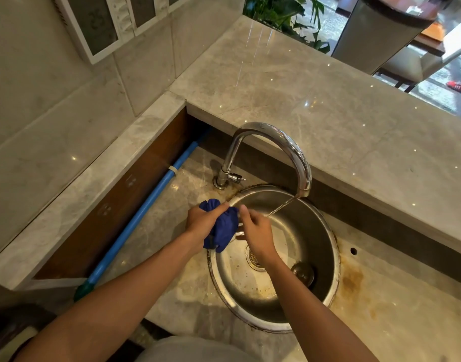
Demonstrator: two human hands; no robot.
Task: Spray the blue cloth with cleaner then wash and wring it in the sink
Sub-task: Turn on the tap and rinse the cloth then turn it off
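Note:
A bunched blue cloth (224, 228) hangs over the left rim of the round steel sink (328, 239). My left hand (203, 220) is clenched around the cloth's upper part, with a tuft sticking out above the fist. My right hand (255, 228) is just right of the cloth, fingertips touching its edge; whether it grips the cloth is unclear. A thin stream of water runs from the curved chrome faucet (289, 150) and falls into the basin just beyond my right hand.
A drain (253, 259) and a loose dark stopper (302, 273) lie in the basin. A blue pole (146, 210) lies along the brown wall on the left. A raised stone ledge (328, 100) runs behind the sink. Rust stains mark the counter (381, 309) on the right.

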